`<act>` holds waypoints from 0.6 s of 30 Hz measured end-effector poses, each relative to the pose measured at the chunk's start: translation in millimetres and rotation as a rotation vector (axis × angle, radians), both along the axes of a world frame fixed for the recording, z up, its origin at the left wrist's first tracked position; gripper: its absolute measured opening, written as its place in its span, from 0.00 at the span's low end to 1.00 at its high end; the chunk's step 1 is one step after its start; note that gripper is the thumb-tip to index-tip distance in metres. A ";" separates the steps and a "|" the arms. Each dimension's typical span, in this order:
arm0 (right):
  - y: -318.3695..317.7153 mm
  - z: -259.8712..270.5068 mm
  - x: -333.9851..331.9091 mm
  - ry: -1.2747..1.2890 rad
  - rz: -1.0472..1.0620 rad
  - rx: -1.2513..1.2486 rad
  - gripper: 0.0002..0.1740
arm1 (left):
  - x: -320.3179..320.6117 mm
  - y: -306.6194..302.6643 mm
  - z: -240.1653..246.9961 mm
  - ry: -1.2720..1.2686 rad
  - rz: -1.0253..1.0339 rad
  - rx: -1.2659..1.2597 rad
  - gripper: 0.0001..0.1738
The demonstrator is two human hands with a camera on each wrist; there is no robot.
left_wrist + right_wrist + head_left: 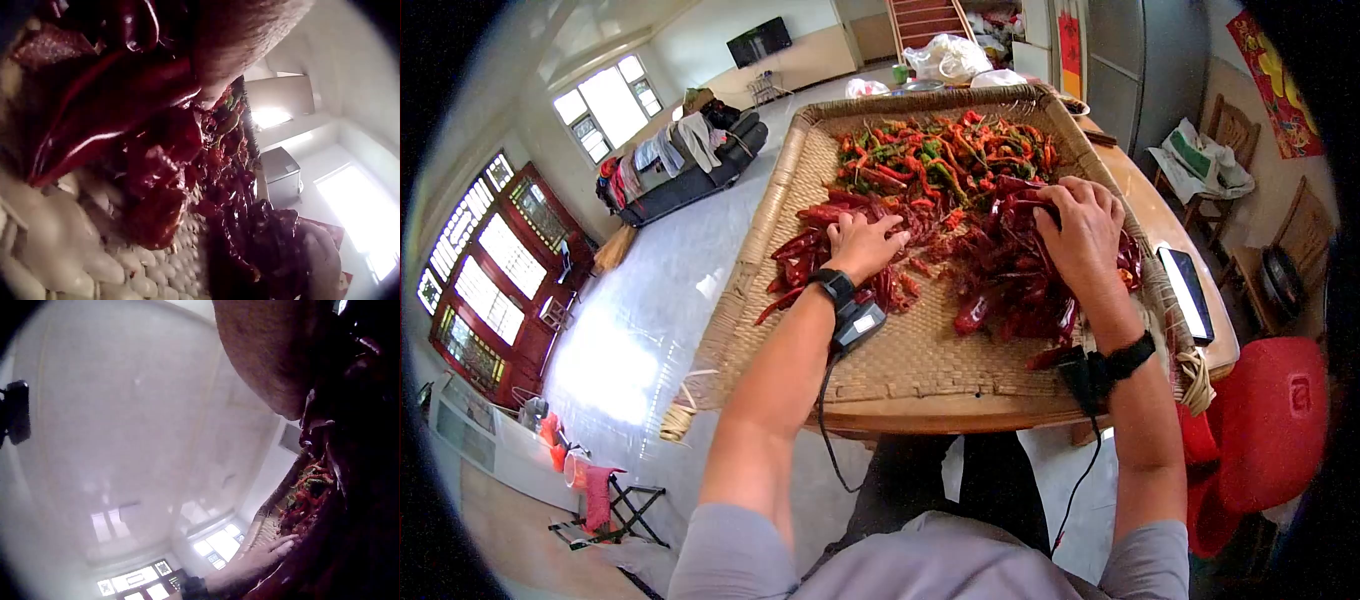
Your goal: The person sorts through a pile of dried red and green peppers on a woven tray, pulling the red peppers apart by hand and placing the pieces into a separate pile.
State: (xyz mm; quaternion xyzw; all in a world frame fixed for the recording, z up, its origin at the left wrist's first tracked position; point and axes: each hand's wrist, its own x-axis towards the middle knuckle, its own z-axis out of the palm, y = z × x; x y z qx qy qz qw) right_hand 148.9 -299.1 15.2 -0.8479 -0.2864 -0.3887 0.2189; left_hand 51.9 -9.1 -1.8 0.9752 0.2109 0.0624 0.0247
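Glossy dark red dried chilies [1010, 265] lie heaped on the front half of a woven bamboo tray [880, 365]. My left hand [862, 247] rests on the left heap of red chilies [800, 250], its fingers spread. My right hand [1082, 228] grips a bunch of the dark red chilies on the right, fingers bent over them. In the left wrist view a large smooth chili [119, 119] lies close below the hand, and the right hand [322, 253] shows beyond with its bunch. The right wrist view is mostly dark around the chilies; the left hand [265, 557] appears there with nearly straight fingers.
Smaller red, orange and green chilies [950, 155] cover the tray's far half. The tray stands on a wooden table [1135, 190]; a phone [1185, 295] lies right of it. White plastic bags [948, 58] sit behind, and a red chair [1270, 430] stands at the right.
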 end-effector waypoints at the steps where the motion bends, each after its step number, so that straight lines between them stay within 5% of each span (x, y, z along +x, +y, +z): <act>1: 0.3 -0.3 0.8 0.001 0.001 0.002 0.14 | 0.1 2.5 -2.9 -0.013 -0.017 -0.020 0.30; 12: 2.0 2.0 4.1 -0.068 0.047 0.105 0.09 | -2.2 -4.9 0.3 -0.597 0.157 -0.120 0.16; 18: 0.8 12.1 -1.2 -0.158 0.162 0.174 0.11 | -3.8 -9.8 2.1 -0.879 -0.047 -0.201 0.11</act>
